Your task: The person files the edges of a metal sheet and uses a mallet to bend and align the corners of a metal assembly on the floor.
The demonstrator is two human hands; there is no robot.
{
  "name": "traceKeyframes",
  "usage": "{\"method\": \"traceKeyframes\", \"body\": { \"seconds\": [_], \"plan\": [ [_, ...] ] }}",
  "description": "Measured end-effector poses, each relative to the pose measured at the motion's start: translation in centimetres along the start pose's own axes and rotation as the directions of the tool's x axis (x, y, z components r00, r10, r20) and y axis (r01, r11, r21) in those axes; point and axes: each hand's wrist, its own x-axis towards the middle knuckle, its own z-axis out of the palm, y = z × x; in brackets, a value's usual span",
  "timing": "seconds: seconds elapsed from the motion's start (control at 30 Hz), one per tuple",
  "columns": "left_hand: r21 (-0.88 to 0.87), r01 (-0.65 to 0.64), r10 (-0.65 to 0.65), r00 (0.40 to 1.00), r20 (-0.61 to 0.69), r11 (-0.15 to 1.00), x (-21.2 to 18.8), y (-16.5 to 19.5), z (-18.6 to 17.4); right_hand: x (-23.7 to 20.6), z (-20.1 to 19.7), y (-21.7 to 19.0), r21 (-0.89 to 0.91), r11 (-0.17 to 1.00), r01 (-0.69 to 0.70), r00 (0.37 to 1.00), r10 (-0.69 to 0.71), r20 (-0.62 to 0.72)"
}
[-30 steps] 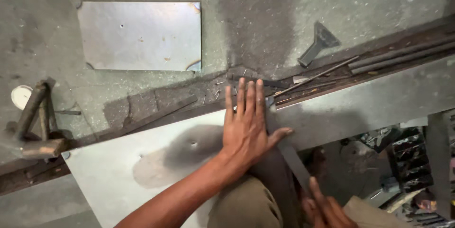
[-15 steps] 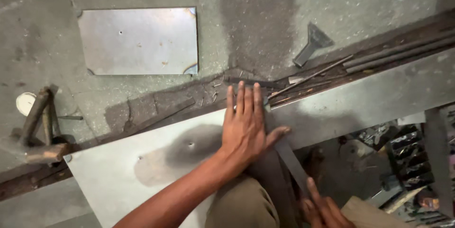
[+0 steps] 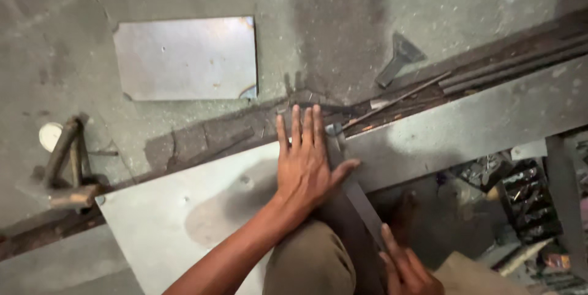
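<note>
The left hand (image 3: 309, 163) is pressed flat, fingers spread, on the near metal sheet (image 3: 184, 215) at its right edge, where a dark steel bar (image 3: 355, 194) is gripped by the right hand (image 3: 404, 267). No cut or bend is visible yet; a second sheet (image 3: 184, 56) lies far left.

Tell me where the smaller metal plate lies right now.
In the head view, the smaller metal plate lies flat on the concrete floor at upper left, apart from the large sheet that the left hand presses down.
</note>
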Motion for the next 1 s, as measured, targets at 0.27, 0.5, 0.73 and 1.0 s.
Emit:
{"method": "traceKeyframes", "body": {
  "seconds": [0.27, 0.5, 0.73, 1.0],
  "plan": [
    [0.006, 0.153, -0.15, 0.975, -0.162, 0.988, 12.6, -9.9, -7.4, 15.7, 2.8, -6.1, -0.164, 0.926, 0.341, 0.882, -0.376, -0.285],
    [0.1, -0.047, 0.05, 0.998, -0.024, 0.994, -0.1, -0.4, -0.5, 0.7, 1.4, 1.6, 0.096, 0.98, 0.175, 0.982, -0.165, -0.096],
    [-0.029, 0.1, -0.103, 0.986, -0.134, 0.995, 11.6, -10.5, -3.6, 13.4, 1.3, -5.9, -0.176, 0.951, 0.254, 0.947, -0.282, -0.156],
    [-0.057, -0.055, 0.045, 0.986, -0.159, 0.997, 1.2, -1.2, -1.0, 1.7, 1.0, 1.1, -0.045, 0.909, 0.414, 0.828, -0.396, -0.398]
  ]
}}
